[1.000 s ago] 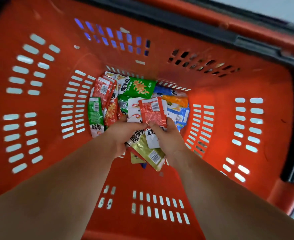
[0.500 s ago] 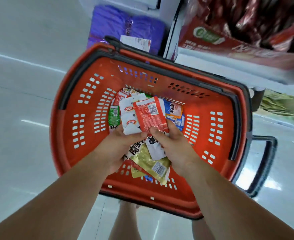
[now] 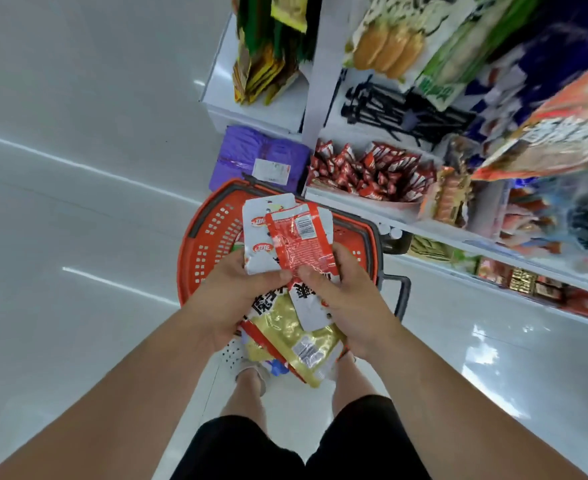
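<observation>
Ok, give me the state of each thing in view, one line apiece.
Left hand: grips the packet bundle.
Right hand: grips the same bundle.
Red packet: on top, barcode side up.
White packets: fanned behind the red one.
Gold packet: lowest, hanging out of the bundle.
Basket: upright on the floor, under the hands.
Shelf: stocked.

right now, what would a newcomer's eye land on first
A fanned bundle of packets, a red one on top, is gripped mid-frame by the left hand and right hand. Just behind them sits an orange-red basket. Shelves crammed with snacks fill the upper right.
</observation>
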Tool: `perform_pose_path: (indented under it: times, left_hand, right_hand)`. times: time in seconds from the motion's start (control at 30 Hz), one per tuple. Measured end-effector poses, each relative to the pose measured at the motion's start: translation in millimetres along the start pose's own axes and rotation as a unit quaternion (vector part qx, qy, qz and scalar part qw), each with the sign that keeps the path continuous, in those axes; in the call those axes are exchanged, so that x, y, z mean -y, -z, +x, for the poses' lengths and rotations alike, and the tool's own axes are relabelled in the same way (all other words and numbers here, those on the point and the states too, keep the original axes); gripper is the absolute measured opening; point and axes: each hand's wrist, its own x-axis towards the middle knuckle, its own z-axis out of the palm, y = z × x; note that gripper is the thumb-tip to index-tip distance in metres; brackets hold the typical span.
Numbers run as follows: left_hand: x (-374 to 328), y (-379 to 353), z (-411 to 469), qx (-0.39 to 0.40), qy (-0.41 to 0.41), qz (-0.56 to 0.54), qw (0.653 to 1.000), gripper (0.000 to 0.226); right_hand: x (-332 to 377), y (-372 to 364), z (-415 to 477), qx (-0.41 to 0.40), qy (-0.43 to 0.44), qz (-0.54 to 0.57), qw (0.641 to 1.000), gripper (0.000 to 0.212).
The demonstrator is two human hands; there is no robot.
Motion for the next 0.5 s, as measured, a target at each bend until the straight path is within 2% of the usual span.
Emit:
perform_pose_path:
  times: [0.17, 0.33, 0.5]
  left_hand:
    - [-31.2, -53.6, -72.4, 0.001, 0.014, -0.048, 0.999, 0.046]
    - [-66.1, -104.1, -118.3, -0.019, 0.006, -0.078, 0.997, 0.05]
    - [-110.0, -143.6, -149.2, -0.023, -0.059, -0.069, 0.996, 0.044]
  right_hand:
    - [49.7, 16.4, -70.1, -0.012, 0.016, 0.005, 1.0, 0.049]
    - [103.9, 43.0, -113.6, -0.003, 0.058, -0.002, 0.998, 0.033]
    - [169.4, 68.7, -145.2, 0.03, 0.116, -0.022, 0.993, 0.025]
